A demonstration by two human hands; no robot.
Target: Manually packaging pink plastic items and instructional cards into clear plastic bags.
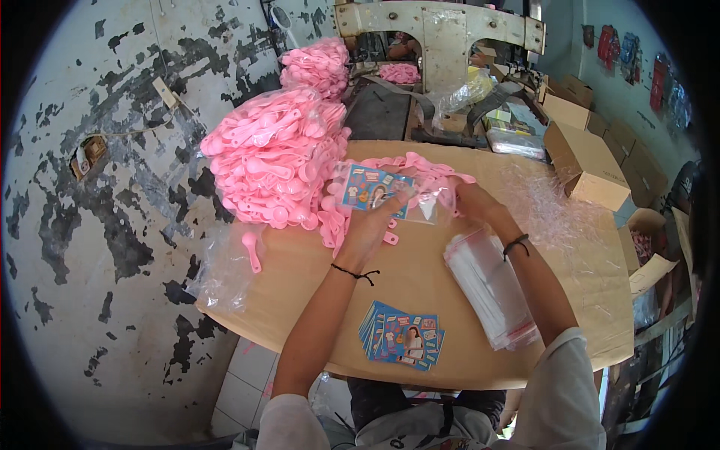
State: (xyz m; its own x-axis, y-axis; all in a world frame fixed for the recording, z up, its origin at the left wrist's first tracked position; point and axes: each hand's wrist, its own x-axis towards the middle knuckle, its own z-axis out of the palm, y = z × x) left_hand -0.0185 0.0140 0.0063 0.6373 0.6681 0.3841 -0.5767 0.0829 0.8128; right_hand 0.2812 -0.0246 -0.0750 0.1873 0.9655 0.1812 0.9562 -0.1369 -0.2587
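Note:
In my left hand (373,223) is a small clear plastic bag (426,210) with a blue printed card (367,187) inside, the thumb lying across it. My right hand (478,201) is just right of the bag's end, at the edge of a heap of pink plastic spoons (420,165). Its fingers are curled and partly hidden, with pink plastic against them; whether they grip one spoon cannot be made out. Nearer me lies a fanned stack of blue cards (405,336). Under my right forearm rests a stack of flat clear bags (491,292).
Large clear bags full of pink spoons (266,157) pile up on the left. A single spoon (251,251) lies by loose plastic film (225,281). Shredded film (551,202) covers the right side. Beyond stand an open cardboard box (585,165) and a metal machine frame (442,45).

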